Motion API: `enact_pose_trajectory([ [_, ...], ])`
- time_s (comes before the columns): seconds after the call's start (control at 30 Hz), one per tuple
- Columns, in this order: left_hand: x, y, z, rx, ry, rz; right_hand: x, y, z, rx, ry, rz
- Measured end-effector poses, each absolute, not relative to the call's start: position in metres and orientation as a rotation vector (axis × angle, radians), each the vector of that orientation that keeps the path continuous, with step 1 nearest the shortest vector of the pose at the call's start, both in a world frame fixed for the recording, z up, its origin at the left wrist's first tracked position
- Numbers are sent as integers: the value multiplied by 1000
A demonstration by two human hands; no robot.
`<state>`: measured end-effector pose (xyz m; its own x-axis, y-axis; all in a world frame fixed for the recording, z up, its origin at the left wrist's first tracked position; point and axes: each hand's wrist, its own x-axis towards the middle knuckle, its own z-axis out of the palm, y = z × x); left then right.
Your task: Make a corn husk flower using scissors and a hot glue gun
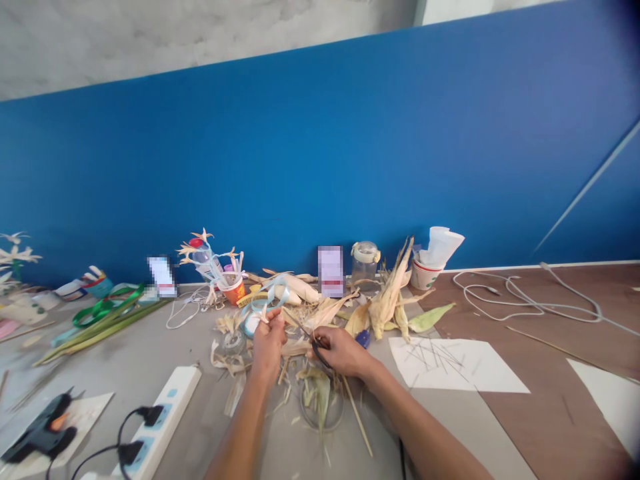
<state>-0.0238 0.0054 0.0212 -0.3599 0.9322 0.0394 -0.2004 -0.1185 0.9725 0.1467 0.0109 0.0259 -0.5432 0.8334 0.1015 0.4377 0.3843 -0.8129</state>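
Note:
My left hand (pixel 269 345) is closed in a pinch on a small pale husk piece (pixel 261 316), its petal-like tips sticking up past the fingers. In my right hand (pixel 343 352) are scissors with dark handles (pixel 321 355). Their blades (pixel 296 320) point up and left towards my left hand, a little apart from the husk piece. Behind both hands lie dried corn husks (pixel 327 312) and a roll of pale blue ribbon (pixel 251 323). Under my wrists, husk scraps and a green-yellow leaf (pixel 321 393) lie over a clear round object.
A power strip (pixel 167 400) with black plugs and a glue gun (pixel 43 427) lie at the front left. Phones (pixel 331 272), a jar (pixel 365 263) and cups (pixel 427 275) line the blue partition. White cables (pixel 530 303) and paper with thin sticks (pixel 455 365) are right.

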Motion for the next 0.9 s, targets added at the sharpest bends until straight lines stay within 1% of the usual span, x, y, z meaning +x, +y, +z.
enact_pose_trajectory([
  [0.17, -18, 3, 24, 850, 1143, 1596, 145, 10, 26, -1076, -2123, 1028],
  [0.63, -23, 6, 18, 879, 1228, 1605, 145, 10, 24, -1050, -2171, 999],
  [0.9, -24, 5, 21, 929, 1237, 1559, 144, 10, 23, -1037, -2107, 1122],
])
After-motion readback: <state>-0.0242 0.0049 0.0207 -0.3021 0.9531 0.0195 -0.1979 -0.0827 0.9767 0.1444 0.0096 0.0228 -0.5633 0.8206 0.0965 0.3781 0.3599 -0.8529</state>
